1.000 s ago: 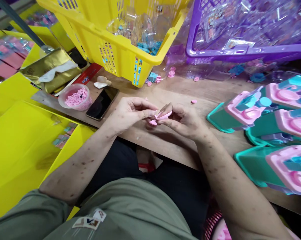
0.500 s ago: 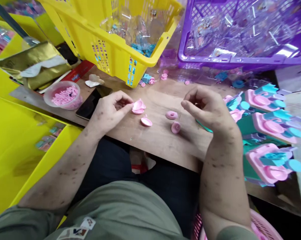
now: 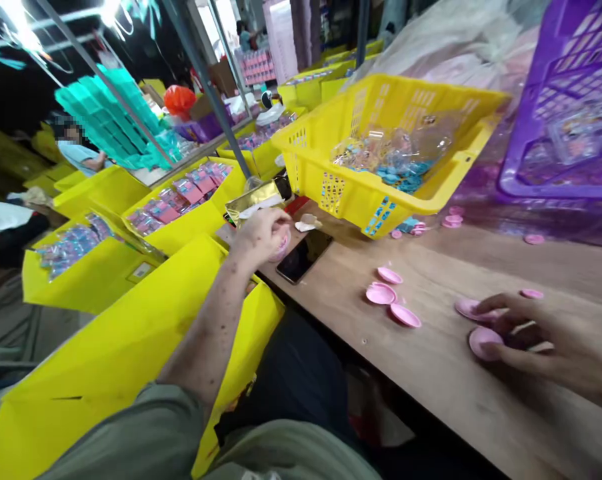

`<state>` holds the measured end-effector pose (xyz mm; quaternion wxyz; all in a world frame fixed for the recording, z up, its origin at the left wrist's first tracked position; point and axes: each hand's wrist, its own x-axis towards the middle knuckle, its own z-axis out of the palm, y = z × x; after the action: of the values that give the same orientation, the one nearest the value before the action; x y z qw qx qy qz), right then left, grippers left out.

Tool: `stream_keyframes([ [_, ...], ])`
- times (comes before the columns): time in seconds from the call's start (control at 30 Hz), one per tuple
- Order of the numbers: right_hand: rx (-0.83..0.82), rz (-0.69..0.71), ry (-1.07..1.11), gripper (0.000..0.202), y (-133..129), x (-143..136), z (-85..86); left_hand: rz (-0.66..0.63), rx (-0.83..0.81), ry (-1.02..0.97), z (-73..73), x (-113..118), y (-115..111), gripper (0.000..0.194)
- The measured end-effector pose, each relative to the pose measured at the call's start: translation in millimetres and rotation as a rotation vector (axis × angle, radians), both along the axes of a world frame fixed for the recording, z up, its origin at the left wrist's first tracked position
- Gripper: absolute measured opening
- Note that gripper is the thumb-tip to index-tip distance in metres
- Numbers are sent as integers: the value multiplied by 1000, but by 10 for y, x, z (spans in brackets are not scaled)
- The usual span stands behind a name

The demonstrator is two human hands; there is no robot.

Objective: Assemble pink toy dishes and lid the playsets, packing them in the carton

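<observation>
Hands point(image 3: 261, 237) point(image 3: 545, 337) newly at tub point(image 3: 281, 253) and pink discs point(image 3: 483, 343)

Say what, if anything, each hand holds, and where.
Right hand: touching two pink discs at their right sides, grip unclear. Left hand: at the tub, any hold hidden.

Workshop floor, small plastic goods

One wooden workbench point(image 3: 348, 287), loose pink pieces point(image 3: 381, 294) on it. One yellow basket point(image 3: 353, 184) and one purple basket point(image 3: 555, 192), both holding clear plastic packaging point(image 3: 401, 143). Several yellow cartons point(image 3: 201, 219), some filled with packed goods point(image 3: 191, 191). Teal containers point(image 3: 105, 110), stacked high. Metal posts point(image 3: 201, 77); bright overhead lamps point(image 3: 11, 19). One further person point(image 3: 78, 155), light blue top, among the cartons.
</observation>
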<state>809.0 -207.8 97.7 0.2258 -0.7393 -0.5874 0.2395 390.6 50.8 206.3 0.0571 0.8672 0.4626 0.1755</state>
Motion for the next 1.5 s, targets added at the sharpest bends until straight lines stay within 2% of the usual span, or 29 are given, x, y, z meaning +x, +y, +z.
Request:
stream_keyframes([
  [0.1,4,83,108,37,8,-85,128,129,-102,242,63,-226,277,19],
  [0.2,5,128,74,30,46,-172,337,134,-129,266,-35,-315,369,22],
  [0.3,27,132,25,39,79,-246,511,134,-126,247,-120,-351,379,21],
  [0.37,109,151,19,49,96,-306,579,125,-123,217,-131,-370,383,16],
  [0.5,288,151,78,59,138,-445,569,103,-109,136,-67,-423,379,13],
  [0.57,317,117,112,55,167,-506,513,114,-85,92,-28,-456,354,16],
  [0.63,351,73,112,49,198,-560,461,114,-81,-22,-7,-473,309,17],
  [0.7,392,74,90,41,219,-613,441,58,-116,-208,-10,-450,237,16],
  [0.77,423,141,100,37,223,-676,461,-66,-172,-399,-33,-357,123,17],
  [0.83,436,213,152,38,210,-750,514,-228,-220,-509,-70,-178,-44,19],
  [0.97,513,331,235,26,191,-885,611,-564,-280,-493,-163,369,-497,16],
  [1.07,591,427,265,14,206,-921,591,-727,-362,-468,-241,777,-816,7],
  [1.13,632,441,281,11,215,-916,547,-758,-425,-496,-296,979,-955,5],
  [1.23,659,410,281,12,221,-901,504,-715,-531,-591,-358,1163,-1040,5],
  [1.4,736,421,266,24,223,-887,538,-517,-679,-813,-360,1255,-1050,14],
  [1.5,730,424,251,31,216,-879,540,-473,-712,-878,-368,1262,-1067,20],
])
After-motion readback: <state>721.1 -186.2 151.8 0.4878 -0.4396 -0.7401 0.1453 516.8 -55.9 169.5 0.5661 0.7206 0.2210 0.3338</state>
